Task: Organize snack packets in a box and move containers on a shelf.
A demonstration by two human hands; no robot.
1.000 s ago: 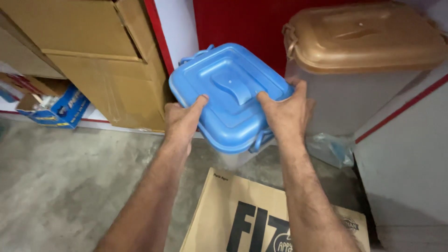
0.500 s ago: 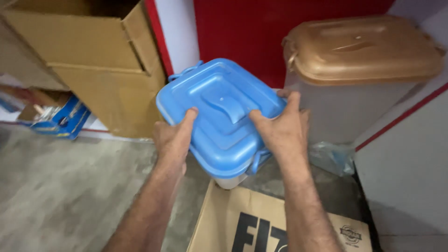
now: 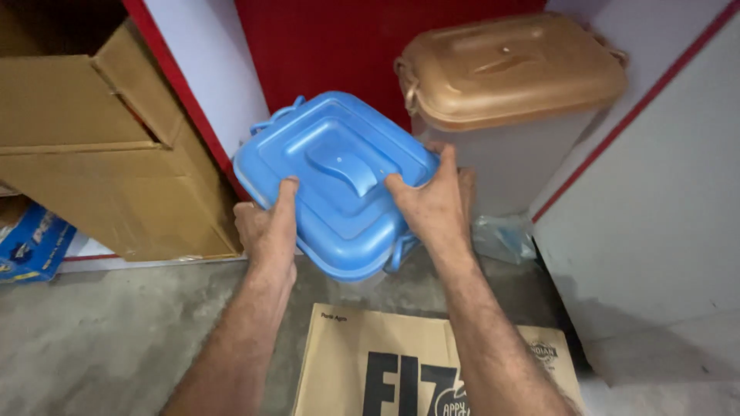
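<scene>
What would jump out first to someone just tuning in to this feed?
The bright blue lidded container, held up at the centre of the view between the left hand and the right hand, fingers hooked over its lid. Behind it to the right stands a large bin with a brown lid, against a red wall panel. A tall cardboard box stands at the left, and a flat printed carton lies on the concrete floor below.
</scene>
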